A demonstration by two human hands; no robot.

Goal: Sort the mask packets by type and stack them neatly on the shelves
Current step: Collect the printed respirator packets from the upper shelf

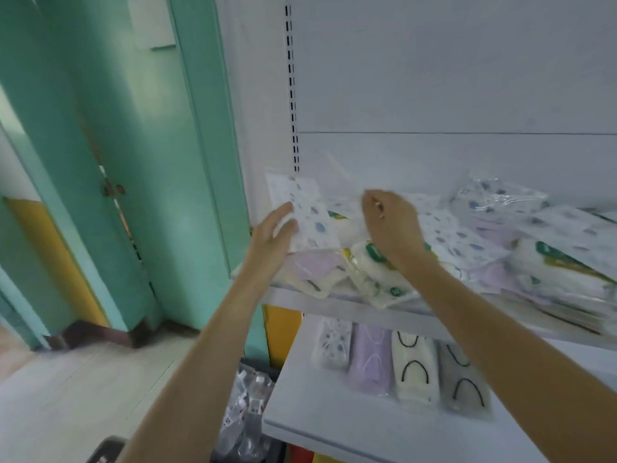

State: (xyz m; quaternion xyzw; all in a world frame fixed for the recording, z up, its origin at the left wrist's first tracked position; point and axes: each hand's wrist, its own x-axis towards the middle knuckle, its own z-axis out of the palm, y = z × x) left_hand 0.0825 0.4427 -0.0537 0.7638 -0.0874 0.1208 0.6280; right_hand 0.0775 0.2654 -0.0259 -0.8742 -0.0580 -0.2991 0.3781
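Green doors [100, 128] stand at left, white shelves [367, 426] at right. At the upper shelf's [334, 304] left end, the left hand [273, 235] pinches a spotted packet [307, 215], its long axis tilted upright. Just right, the right hand [390, 222] curls above the mixed pile [500, 248]; whether it holds anything is unclear.

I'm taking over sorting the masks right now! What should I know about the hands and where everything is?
Left hand: grips a printed packet at the left end of the upper shelf.
Right hand: fingers curled over the pile; blur hides whether they pinch anything.
Things: a mixed pile of packets lies jumbled on the upper shelf.
Done: four packets, each a different type, lie side by side on the lower shelf.
Left: sort the pile by type and stack it neatly.
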